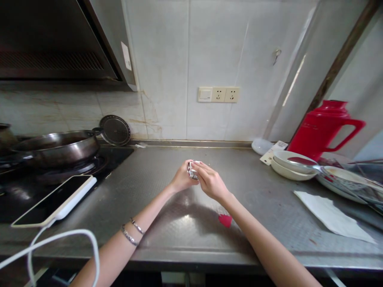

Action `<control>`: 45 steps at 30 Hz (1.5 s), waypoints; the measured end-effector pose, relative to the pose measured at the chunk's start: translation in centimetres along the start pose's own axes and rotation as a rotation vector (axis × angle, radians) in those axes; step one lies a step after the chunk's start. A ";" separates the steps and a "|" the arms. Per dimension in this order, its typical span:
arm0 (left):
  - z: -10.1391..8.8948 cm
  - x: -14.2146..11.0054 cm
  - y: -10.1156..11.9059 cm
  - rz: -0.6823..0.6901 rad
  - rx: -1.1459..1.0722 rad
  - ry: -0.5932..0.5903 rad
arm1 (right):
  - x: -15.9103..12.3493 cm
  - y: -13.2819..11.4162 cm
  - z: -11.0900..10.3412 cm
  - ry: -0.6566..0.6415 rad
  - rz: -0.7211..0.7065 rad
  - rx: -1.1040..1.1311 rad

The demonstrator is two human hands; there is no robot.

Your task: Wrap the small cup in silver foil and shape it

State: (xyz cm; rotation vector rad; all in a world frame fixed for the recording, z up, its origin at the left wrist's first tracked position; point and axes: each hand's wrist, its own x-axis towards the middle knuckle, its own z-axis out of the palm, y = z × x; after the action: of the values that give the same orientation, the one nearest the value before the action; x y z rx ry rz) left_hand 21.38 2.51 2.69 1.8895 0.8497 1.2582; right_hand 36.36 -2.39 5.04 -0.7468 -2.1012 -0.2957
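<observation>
My left hand point(183, 176) is closed around a small shiny silver object point(192, 172), mostly hidden by my fingers, so its kind does not show. Over its top lie the fingers of my right hand point(212, 181), bent and pressed together. Something white, perhaps tissue, shows under those fingertips. Both hands meet just above the middle of the steel counter point(167, 239). Beside my right forearm a small red piece with a jagged edge point(225, 220) lies on the metal.
At left, a steel pan point(60, 149) sits on the black stove, with a phone point(54, 201) and white cable in front. At right are stacked white bowls point(291, 167), a red thermos jug point(320, 129), a ladle and a white paper napkin point(332, 215). A range hood overhangs the left.
</observation>
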 end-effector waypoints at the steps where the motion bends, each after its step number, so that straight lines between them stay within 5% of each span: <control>1: -0.1 0.0 -0.1 -0.027 -0.017 0.005 | 0.0 -0.1 -0.1 -0.003 -0.005 0.014; 6: -0.3 0.2 -0.3 -0.082 -0.053 0.030 | -0.2 -0.1 -0.4 0.012 -0.039 0.130; 12: -0.1 0.1 0.2 -0.011 -0.004 0.011 | -0.2 1.0 -0.3 0.213 0.103 0.110; 18: 0.4 0.0 0.5 0.034 -0.085 -0.021 | -0.2 0.7 0.1 0.045 0.058 0.116; 25: -0.8 0.7 0.3 -0.103 -0.124 0.076 | -0.3 -0.8 0.3 -0.043 0.013 0.179; 32: -1.1 0.5 1.3 -0.160 -0.229 0.025 | -0.2 -0.1 0.1 0.271 0.382 0.293; 36: -0.6 -0.1 2.1 -0.157 -0.299 -0.078 | 0.1 0.8 -0.1 0.271 0.525 0.329; 45: -0.2 0.1 1.9 -0.207 -0.378 -0.004 | -0.6 0.2 0.5 0.209 0.350 0.383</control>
State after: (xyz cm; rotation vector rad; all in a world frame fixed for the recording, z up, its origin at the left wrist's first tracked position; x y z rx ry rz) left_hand 21.51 1.62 4.37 1.4663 0.7254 1.1903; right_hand 36.44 -2.26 4.29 -0.7942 -1.7222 0.2079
